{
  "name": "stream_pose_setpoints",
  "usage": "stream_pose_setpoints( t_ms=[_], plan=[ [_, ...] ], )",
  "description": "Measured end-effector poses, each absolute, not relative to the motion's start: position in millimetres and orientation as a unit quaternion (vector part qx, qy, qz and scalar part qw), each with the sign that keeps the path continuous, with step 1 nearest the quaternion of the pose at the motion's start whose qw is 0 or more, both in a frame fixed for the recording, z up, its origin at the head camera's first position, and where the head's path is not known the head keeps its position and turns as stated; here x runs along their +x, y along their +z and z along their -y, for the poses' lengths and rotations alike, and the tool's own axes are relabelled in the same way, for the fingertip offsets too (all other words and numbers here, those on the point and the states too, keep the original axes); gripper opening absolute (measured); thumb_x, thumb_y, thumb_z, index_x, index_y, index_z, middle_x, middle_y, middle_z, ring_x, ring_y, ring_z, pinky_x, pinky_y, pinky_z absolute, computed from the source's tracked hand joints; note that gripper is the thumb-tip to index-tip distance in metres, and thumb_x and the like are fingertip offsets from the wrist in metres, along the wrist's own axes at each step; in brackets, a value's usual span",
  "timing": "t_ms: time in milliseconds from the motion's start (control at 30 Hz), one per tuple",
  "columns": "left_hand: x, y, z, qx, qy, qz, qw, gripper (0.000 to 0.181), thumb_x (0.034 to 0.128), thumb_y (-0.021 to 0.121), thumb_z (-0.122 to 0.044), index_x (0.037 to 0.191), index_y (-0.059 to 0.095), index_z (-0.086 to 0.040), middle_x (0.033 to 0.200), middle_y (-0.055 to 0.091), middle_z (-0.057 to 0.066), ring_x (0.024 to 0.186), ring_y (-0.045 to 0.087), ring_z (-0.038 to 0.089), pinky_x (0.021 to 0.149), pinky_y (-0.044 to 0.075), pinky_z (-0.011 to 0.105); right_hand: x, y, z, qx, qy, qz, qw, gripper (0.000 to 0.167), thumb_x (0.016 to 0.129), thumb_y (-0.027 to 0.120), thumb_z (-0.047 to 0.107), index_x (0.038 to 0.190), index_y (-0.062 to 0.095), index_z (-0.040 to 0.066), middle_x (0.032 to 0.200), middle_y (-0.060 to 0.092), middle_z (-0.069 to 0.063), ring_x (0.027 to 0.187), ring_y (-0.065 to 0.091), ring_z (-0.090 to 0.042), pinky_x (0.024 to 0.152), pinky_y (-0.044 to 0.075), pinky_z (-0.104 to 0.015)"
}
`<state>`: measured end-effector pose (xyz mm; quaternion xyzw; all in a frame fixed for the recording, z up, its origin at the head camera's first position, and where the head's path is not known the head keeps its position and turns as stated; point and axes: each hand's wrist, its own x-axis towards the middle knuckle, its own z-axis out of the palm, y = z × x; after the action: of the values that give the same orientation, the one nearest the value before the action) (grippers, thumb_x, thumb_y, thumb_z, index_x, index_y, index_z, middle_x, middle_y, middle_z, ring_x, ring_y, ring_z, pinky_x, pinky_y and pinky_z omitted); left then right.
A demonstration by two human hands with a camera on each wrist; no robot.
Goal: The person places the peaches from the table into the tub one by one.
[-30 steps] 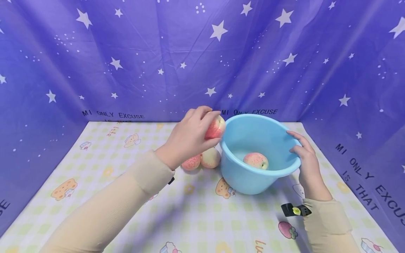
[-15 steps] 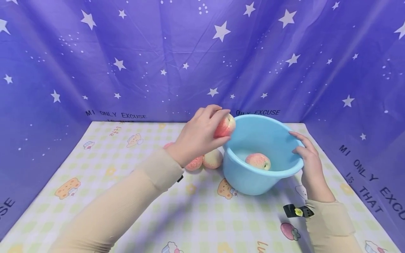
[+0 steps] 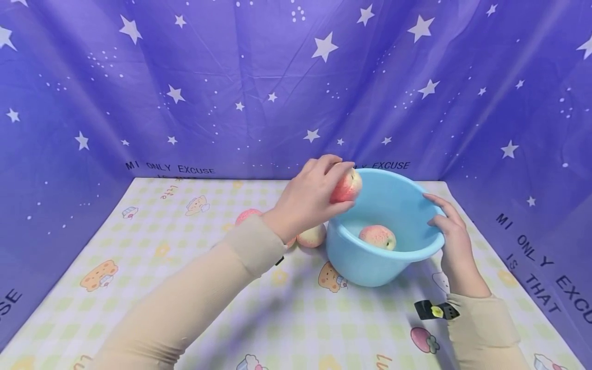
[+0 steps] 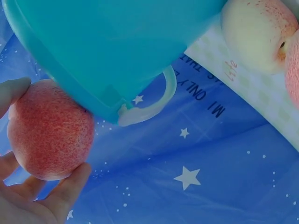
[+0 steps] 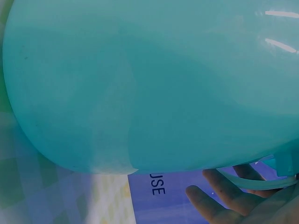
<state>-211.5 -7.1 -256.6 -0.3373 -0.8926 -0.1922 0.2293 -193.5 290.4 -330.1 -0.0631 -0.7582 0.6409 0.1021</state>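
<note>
My left hand [image 3: 313, 194] grips a red and cream peach [image 3: 347, 186] at the left rim of a light blue bucket [image 3: 365, 270]. In the left wrist view the fingers and thumb are round the peach [image 4: 51, 130], close beside the bucket's rim. My right hand [image 3: 455, 246] holds the bucket's right rim, thumb and fingers bent over it. Another peach [image 3: 376, 237] lies at the bottom inside the bucket. Left of the bucket, a pale peach [image 3: 311, 236] and a pink one [image 3: 248, 215] rest on the cloth; a further one is mostly hidden behind the left wrist.
A checked tablecloth [image 3: 139, 257] with cartoon prints covers the table. Purple curtains [image 3: 208, 77] with white stars stand behind it and at both sides. A white handle [image 4: 154, 109] sticks out from the bucket in the left wrist view.
My left hand has carried its peach rightward, from outside the bucket's left side to over its rim. The right hand keeps its hold on the bucket.
</note>
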Motion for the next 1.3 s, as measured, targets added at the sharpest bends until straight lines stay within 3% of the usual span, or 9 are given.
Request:
stream_pose_setpoints(
  t_ms=[133, 300, 700, 967, 1300],
  plan=[
    [-213, -260, 3, -0.346, -0.196, 0.887, 0.236, 0.060, 0.0886, 0.073, -0.038, 0.140, 0.052, -0.015, 0.137, 0.053, 0.007, 0.114, 0.055, 0.027, 0.084, 0.057, 0.037, -193, -330, -291, -0.065, 0.649, 0.751, 0.104, 0.060, 0.089, 0.037, 0.003, 0.138, 0.053, 0.033, 0.152, 0.032, -0.006, 0.076, 0.059, 0.002, 0.056, 0.045, -0.015],
    [-215, -265, -4, -0.355, -0.197, 0.882, 0.239, 0.061, 0.0882, 0.073, -0.038, 0.140, 0.053, -0.013, 0.136, 0.054, 0.008, 0.112, 0.055, 0.027, 0.087, 0.055, 0.036, -193, -330, -291, -0.060, 0.653, 0.748, 0.105, 0.059, 0.089, 0.037, 0.003, 0.137, 0.053, 0.033, 0.152, 0.033, -0.006, 0.081, 0.059, 0.003, 0.059, 0.046, -0.015],
    [-215, -269, -15, -0.355, -0.199, 0.896, 0.178, 0.066, 0.0890, 0.072, -0.042, 0.145, 0.049, -0.015, 0.140, 0.051, 0.008, 0.119, 0.052, 0.026, 0.093, 0.054, 0.035, -193, -331, -290, -0.061, 0.655, 0.745, 0.107, 0.059, 0.089, 0.037, 0.002, 0.138, 0.054, 0.032, 0.153, 0.032, -0.006, 0.084, 0.058, 0.003, 0.059, 0.046, -0.015],
    [-216, -270, -25, -0.330, -0.244, 0.905, 0.115, 0.067, 0.0875, 0.073, -0.044, 0.145, 0.048, -0.019, 0.140, 0.051, 0.005, 0.126, 0.050, 0.022, 0.104, 0.045, 0.032, -194, -332, -291, -0.059, 0.658, 0.743, 0.107, 0.059, 0.089, 0.037, 0.002, 0.137, 0.054, 0.033, 0.152, 0.034, -0.003, 0.092, 0.054, 0.002, 0.062, 0.046, -0.014],
    [-220, -272, -39, -0.315, -0.250, 0.912, 0.086, 0.067, 0.0875, 0.073, -0.042, 0.146, 0.048, -0.020, 0.142, 0.050, 0.004, 0.125, 0.051, 0.021, 0.101, 0.048, 0.030, -195, -333, -291, -0.058, 0.662, 0.740, 0.108, 0.058, 0.089, 0.038, 0.002, 0.135, 0.055, 0.033, 0.149, 0.035, -0.003, 0.084, 0.058, 0.003, 0.060, 0.046, -0.014]
  ],
)
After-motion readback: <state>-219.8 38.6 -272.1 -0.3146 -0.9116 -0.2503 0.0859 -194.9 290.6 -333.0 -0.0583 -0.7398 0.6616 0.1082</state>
